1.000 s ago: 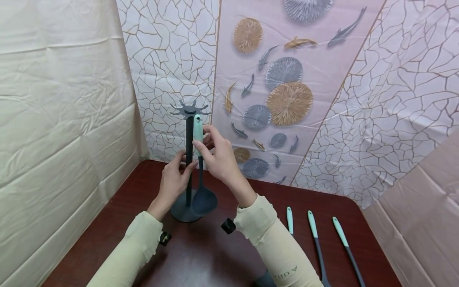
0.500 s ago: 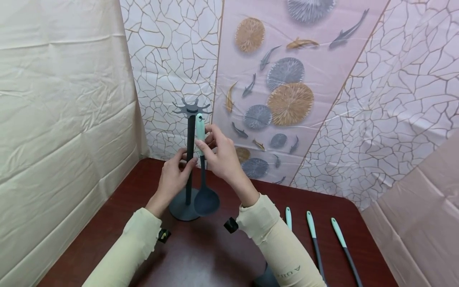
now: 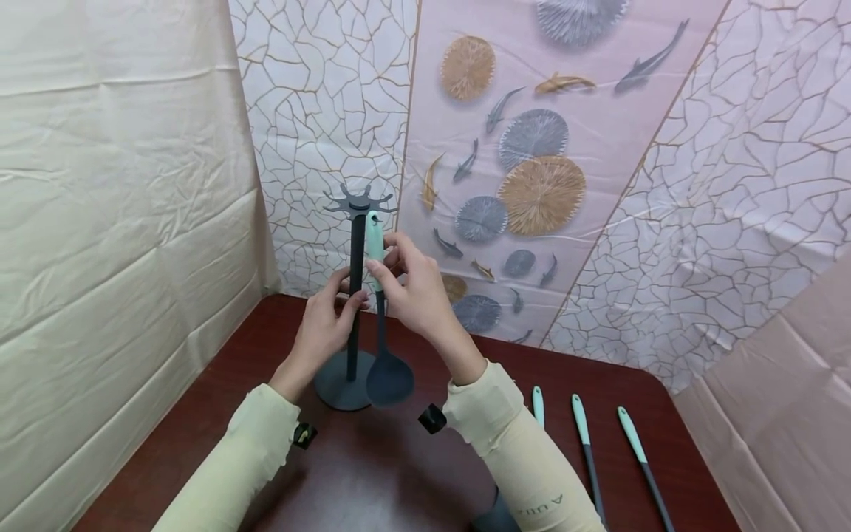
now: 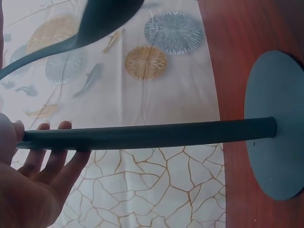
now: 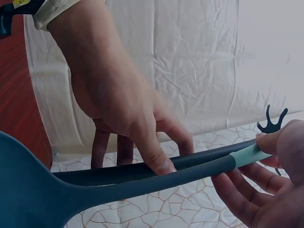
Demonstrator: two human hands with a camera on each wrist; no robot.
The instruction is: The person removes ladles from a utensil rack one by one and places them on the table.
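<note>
A dark utensil stand (image 3: 353, 347) with a round base (image 4: 273, 161) and a ring of hooks on top (image 3: 359, 199) stands upright on the table. My left hand (image 3: 322, 325) grips its pole, thumb on one side and fingers on the other. Beside the pole, my right hand (image 3: 419, 292) pinches the mint-green handle of a ladle (image 3: 390, 380) between thumb and fingers. The ladle hangs upright, dark bowl down, with its handle's holed end just below the hooks. In the right wrist view, the ladle's shaft (image 5: 142, 185) runs close along the pole.
Three mint-handled utensils, a left one (image 3: 538, 406), a middle one (image 3: 580, 421) and a right one (image 3: 631, 436), lie on the red-brown table (image 3: 372, 488) at right. A dark utensil head (image 3: 495, 517) shows partly under the right sleeve. Patterned cloth (image 3: 319, 111) hangs behind.
The ladle's bowl has shifted slightly right, away from the stand's base. Both hands keep their holds, and the head view has turned a little.
</note>
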